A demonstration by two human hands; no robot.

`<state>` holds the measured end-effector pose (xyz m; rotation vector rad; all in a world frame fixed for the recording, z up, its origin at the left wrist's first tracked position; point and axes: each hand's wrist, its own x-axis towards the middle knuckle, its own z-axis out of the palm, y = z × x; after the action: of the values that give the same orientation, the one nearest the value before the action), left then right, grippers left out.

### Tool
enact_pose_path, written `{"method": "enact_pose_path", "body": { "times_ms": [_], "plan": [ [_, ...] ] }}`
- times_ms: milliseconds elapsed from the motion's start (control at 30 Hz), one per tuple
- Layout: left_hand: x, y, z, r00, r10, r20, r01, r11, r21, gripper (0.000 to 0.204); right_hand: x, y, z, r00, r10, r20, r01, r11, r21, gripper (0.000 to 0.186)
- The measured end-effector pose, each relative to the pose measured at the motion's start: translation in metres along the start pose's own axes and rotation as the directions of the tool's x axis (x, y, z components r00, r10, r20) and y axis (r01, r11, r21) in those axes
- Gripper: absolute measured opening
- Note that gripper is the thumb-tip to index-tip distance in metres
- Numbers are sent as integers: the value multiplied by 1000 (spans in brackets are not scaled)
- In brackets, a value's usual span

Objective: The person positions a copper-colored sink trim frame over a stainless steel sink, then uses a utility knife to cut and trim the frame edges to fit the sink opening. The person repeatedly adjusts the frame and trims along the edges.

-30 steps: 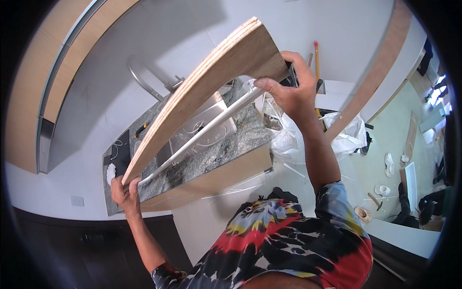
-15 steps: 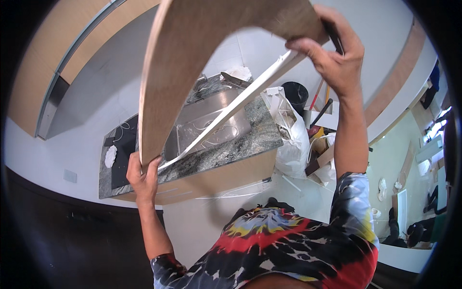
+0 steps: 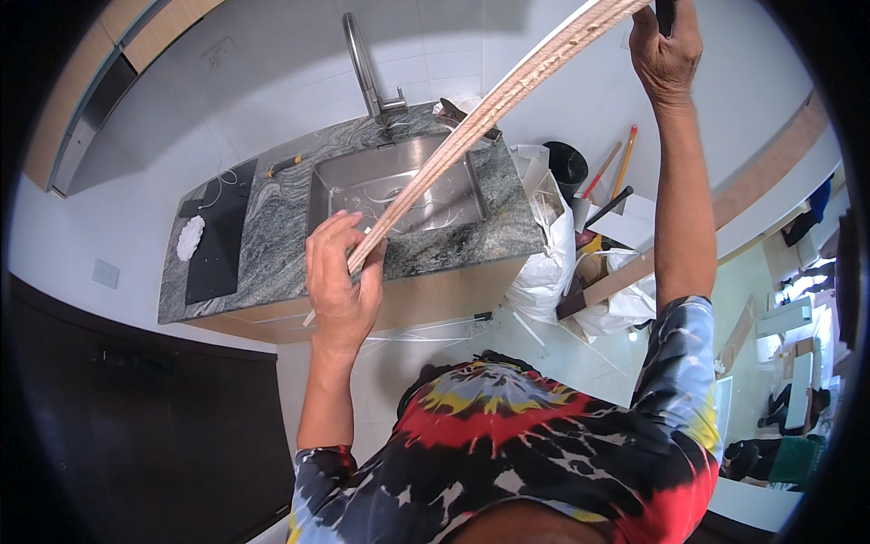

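Observation:
A long plywood board (image 3: 471, 127) slants across the view, turned so its layered edge faces me, with a thin white face along its far side. My left hand (image 3: 343, 286) is closed around its lower end, above the front of the counter. Up at the top right, my right hand (image 3: 669, 62) is closed at the board's upper end, which runs out of the picture. A dark object (image 3: 666, 16) also shows between the right hand's fingers; its kind is hidden. Below the board lies a steel sink (image 3: 323, 195) with white scraps in it.
The sink is set in a grey stone counter (image 3: 281, 218) with a tall faucet (image 3: 361, 68) and a black hob (image 3: 217, 254). To the right stand a white sack (image 3: 541, 290), a black bucket (image 3: 566, 168) and long-handled tools (image 3: 625, 159). White strips (image 3: 530, 328) lie on the floor.
The board has turned from its broad, cut-out face to its edge. My left hand has moved right and up; my right hand has moved up and slightly right. Faucet and sink show more fully.

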<state>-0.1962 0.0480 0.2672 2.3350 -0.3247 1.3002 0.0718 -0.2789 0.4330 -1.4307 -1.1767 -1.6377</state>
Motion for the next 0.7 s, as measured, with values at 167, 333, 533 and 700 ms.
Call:
{"method": "enact_pose_path", "body": {
  "times_ms": [167, 333, 533, 700],
  "plan": [
    [-3, 9, -11, 906, -371, 202, 422, 816, -395, 38, 3, 1, 16, 998, 9, -56, -12, 998, -56, 57],
    [2, -9, -24, 912, -242, 332, 333, 908, -253, 43, 3, 4, 4, 1000, -15, 17, 18, 975, -222, 55],
    [-37, -21, -50, 982, -184, 36, 183, 983, 20, 38, 4, -5, -19, 999, -26, 44, 37, 961, -273, 62],
    [-143, 4, -70, 477, -859, 186, 735, 273, -621, 43, 7, -19, -52, 997, -60, 49, 71, 957, -281, 70]
  ]
}}
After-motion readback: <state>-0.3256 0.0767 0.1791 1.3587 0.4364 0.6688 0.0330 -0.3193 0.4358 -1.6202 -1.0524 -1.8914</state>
